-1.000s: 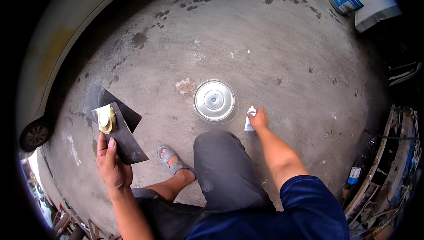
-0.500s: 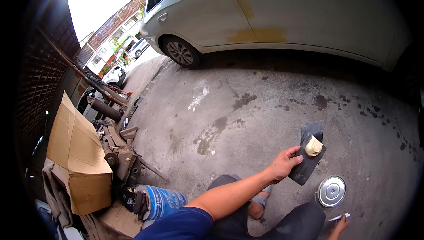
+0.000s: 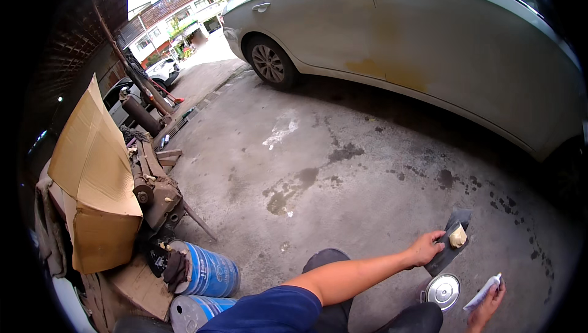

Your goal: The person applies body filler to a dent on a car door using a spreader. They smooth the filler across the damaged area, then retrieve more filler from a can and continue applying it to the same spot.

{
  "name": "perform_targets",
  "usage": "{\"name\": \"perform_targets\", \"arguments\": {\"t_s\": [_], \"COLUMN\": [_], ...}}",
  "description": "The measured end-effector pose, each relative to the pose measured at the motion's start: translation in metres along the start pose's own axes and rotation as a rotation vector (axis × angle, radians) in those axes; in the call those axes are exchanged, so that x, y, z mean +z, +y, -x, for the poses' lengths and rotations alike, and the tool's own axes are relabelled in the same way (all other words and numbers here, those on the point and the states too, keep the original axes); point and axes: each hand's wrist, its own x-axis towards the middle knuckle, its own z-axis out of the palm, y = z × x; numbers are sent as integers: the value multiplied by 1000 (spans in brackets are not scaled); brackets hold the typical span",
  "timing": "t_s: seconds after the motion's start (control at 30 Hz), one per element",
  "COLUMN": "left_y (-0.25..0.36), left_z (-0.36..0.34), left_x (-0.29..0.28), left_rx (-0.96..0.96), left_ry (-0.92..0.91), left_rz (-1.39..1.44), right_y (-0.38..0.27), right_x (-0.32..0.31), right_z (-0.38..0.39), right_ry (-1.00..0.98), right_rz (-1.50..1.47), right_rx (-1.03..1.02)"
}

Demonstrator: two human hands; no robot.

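Note:
My left hand [image 3: 425, 250] is closed on the edge of a dark flat putty board [image 3: 438, 262], thumb on top. A cream-coloured lump of putty [image 3: 457, 237] sits on the board. In the earlier frame a second dark plate shows behind it; now the two overlap too much to tell apart. At the lower right my right hand [image 3: 489, 307] has its fingers around a white tube [image 3: 481, 292], which tilts up to the right. Between my hands, near my knee, stands a round tin [image 3: 442, 291] with a silver lid.
A white car [image 3: 453, 45] with yellowish patches on its doors stands across the far side. To the left are a cardboard box [image 3: 101, 229], a rusty metal machine [image 3: 162, 201] and blue drums [image 3: 211, 272]. Dark wet spots mark the concrete floor [image 3: 257, 161].
The view has turned. My left hand with the board and putty has come lower, close to the tin. My right hand has raised the tube further into view.

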Motion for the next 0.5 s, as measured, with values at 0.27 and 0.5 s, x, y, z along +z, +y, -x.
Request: {"name": "perform_targets", "arguments": {"t_s": [0.27, 0.5], "left_y": [-20, -16], "left_z": [-2, -2], "left_x": [-2, 13], "left_rx": [16, 128], "left_ry": [126, 112], "left_rz": [89, -23], "right_y": [-59, -75], "right_x": [108, 123], "right_z": [14, 16], "right_ry": [-336, -353], "right_rz": [-27, -106], "right_rx": [234, 276]}}
